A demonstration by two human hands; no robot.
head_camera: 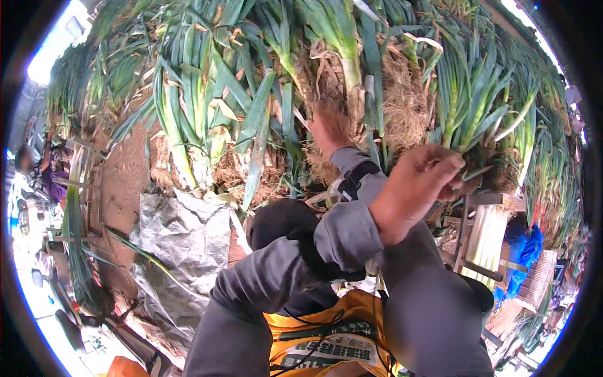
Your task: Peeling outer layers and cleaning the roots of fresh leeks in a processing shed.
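My right hand point(331, 128) reaches forward under my other arm, its fingers closed around the lower stem of a leek-like onion stalk point(301, 77). Dry husks and roots partly hide those fingers. Crossing over it, my left hand point(414, 191) hangs in the air to the right, its fingers curled and thumb bent toward them. Whether anything thin is pinched there is unclear. A thick upright stalk point(351, 75) stands beside my right hand. Shaggy brown roots point(405, 103) lie beyond my left hand, and green stalks point(459, 113) rise behind it.
A crumpled silvery sheet point(188, 235) covers ground to the left. Tied stalks rest on a wooden rack point(75, 198) there; another white-stemmed bundle point(485, 231) lies on a rack at right, near blue plastic point(525, 252). A person point(54, 174) is at the far left.
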